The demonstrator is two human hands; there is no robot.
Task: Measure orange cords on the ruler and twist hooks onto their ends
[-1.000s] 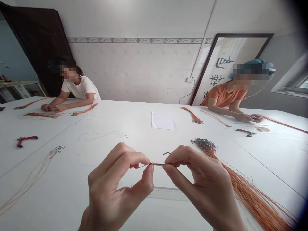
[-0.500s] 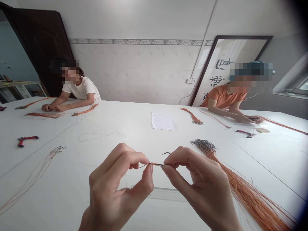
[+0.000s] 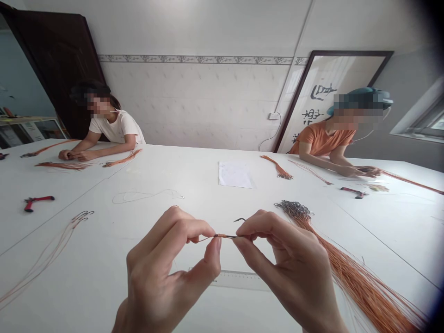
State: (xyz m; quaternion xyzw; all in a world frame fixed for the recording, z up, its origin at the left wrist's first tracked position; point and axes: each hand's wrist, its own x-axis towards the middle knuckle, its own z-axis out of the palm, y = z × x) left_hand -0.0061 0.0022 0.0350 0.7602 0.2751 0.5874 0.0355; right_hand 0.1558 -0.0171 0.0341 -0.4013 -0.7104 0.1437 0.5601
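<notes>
A dark fish hook (image 3: 229,237) lies nearly level between my two hands, its barbed point rising beside my right fingers. Orange line is wrapped in a tight binding (image 3: 222,236) around the shank. With thumb and index finger, my left hand (image 3: 166,263) pinches the eye end, where the line leads off behind the fingers. The bend end is gripped by thumb and index finger of my right hand (image 3: 291,259), which hide part of it. Below the hands a clear ruler (image 3: 239,280) rests on the white table (image 3: 86,286).
Right of my hands lies a large bundle of orange lines (image 3: 350,263) with hooks (image 3: 294,209). Several tied hooks (image 3: 81,216) and red-handled pliers (image 3: 39,202) are at left. A paper sheet (image 3: 236,175) lies ahead. Two people, in a white shirt (image 3: 120,127) and an orange shirt (image 3: 321,138), sit opposite.
My hands keep the same hold on the hook, with only a tiny shift of the left hand. The head and hands of the person in orange have moved slightly.
</notes>
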